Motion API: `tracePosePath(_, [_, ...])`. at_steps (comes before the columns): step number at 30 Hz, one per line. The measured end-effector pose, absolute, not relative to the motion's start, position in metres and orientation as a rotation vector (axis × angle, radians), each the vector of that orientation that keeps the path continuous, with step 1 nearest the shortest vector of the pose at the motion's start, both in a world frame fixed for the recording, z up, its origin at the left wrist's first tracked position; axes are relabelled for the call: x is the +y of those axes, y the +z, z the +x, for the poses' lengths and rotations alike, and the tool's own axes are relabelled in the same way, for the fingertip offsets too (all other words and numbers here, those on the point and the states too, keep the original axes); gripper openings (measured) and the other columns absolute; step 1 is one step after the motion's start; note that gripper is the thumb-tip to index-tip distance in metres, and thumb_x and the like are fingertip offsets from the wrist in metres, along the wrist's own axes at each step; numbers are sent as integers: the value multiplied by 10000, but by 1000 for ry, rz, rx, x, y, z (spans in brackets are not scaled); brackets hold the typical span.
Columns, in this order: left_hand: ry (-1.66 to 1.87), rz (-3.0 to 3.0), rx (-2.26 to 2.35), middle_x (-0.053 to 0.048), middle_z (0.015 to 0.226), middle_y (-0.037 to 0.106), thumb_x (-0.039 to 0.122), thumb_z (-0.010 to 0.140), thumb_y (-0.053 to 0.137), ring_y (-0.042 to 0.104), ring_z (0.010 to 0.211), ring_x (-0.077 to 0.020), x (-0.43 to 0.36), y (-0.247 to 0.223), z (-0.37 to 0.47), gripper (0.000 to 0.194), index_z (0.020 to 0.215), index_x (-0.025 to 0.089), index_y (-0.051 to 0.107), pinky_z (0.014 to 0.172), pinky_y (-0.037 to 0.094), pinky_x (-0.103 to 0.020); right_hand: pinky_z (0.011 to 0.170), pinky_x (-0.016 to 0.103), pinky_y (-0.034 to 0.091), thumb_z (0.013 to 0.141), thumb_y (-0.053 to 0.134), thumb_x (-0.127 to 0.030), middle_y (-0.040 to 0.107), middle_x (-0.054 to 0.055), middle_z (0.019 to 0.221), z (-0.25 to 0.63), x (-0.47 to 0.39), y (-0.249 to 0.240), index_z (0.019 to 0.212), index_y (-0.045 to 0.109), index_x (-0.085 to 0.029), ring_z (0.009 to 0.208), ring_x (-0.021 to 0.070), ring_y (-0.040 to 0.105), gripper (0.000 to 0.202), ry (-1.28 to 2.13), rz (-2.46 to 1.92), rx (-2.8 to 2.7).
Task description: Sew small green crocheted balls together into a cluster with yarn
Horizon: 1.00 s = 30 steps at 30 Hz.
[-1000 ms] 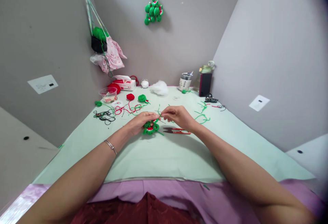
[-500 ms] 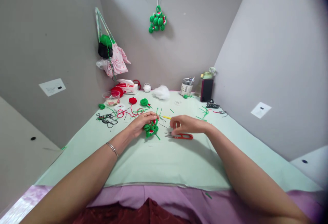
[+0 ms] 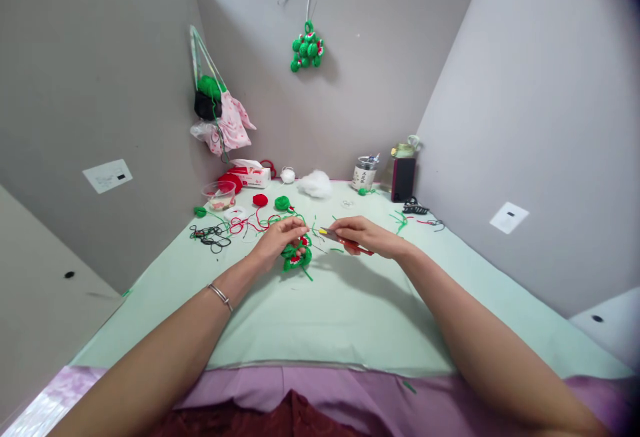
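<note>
- Two hands meet over the bench (image 3: 325,317), near its middle: the left hand (image 3: 280,240) is curled about a green crochet piece (image 3: 296,255), and the right hand (image 3: 367,236) is closed on red snips (image 3: 350,244).
- Crochet piece: green yarn with a red and white patch, resting on the bench under the left fingertips; loose green tails trail from it. Judged soft, light and easily squashed, it is best pinched at its thick rim rather than by a tail, which would pull stitches.
- Snips: held just right of the crochet piece, tip pointing toward it. Judged stiff, light and sharp at the tip; the red handle is the safe place to grip. A small yellow object shows at the tip; what it is cannot be told.
- Bowl (image 3: 219,193): clear plastic, well behind and left of the crochet piece; it holds small pale and reddish bits, too small to name.
- Cup (image 3: 363,173): white, behind and right of the crochet piece, with thin tools standing upright in it.
- Tissue box (image 3: 251,172): red and white, behind the bowl against the wall, a tissue standing out of its top.
- Bag (image 3: 220,117): pink, hung on the left wall above the bowl, with green yarn and something black in its mouth.
- Loose on the bench behind the crochet piece: red and green yarn strands (image 3: 245,222), black thread (image 3: 210,236), white stuffing (image 3: 314,184).
- Wall, far behind the crochet piece: a hanging cluster (image 3: 306,46) of green crochet balls.
</note>
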<state>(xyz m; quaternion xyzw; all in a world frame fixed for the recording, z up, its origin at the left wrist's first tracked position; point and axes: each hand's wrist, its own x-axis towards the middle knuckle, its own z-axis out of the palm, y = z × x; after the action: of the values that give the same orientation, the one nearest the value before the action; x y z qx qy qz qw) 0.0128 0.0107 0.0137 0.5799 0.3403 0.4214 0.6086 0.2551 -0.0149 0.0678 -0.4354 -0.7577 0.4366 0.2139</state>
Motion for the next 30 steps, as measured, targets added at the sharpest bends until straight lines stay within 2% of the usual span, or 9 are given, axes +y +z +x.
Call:
tracePosePath(2, [958, 1359, 762, 57, 658, 542, 429, 743, 763, 608, 510, -100, 11, 14, 12, 341, 873, 190, 558, 512, 466, -218, 426, 209, 279, 924, 499, -507, 542, -1, 675, 252, -16, 68, 1019, 678, -140, 516, 82, 400, 419, 1212, -1177, -2070])
tracePosePath(6, [917, 1398, 742, 51, 688, 559, 460, 766, 740, 645, 536, -112, 8, 15, 14, 348, 870, 193, 543, 527, 489, -220, 487, 218, 331, 909, 518, -570, 534, 9, 741, 244, -18, 64, 972, 713, -149, 582, 89, 396, 468, 1160, -1148, -2149])
tracePosePath(12, [837, 1434, 711, 26, 716, 635, 495, 801, 700, 667, 541, -135, 1, 17, 17, 359, 897, 201, 517, 542, 521, -239, 521, 229, 325, 935, 482, -557, 531, 2, 693, 239, -18, 57, 908, 703, -140, 585, 94, 399, 472, 1083, -1072, -2263])
tracePosePath(17, [777, 1451, 733, 6, 762, 677, 513, 817, 680, 681, 560, -127, -1, 18, 17, 363, 893, 209, 495, 531, 483, -202, 530, 237, 324, 941, 451, -581, 511, -7, 664, 235, -21, 57, 891, 697, -137, 561, 94, 380, 510, 1099, -1062, -2288])
tracePosePath(30, [683, 1414, 605, -7, 811, 670, 520, 843, 646, 658, 570, -121, 0, 15, 17, 351, 900, 209, 493, 554, 556, -250, 491, 224, 256, 945, 459, -579, 428, -36, 610, 231, -20, 50, 899, 695, -109, 513, 68, 286, 528, 1209, -1016, -2238])
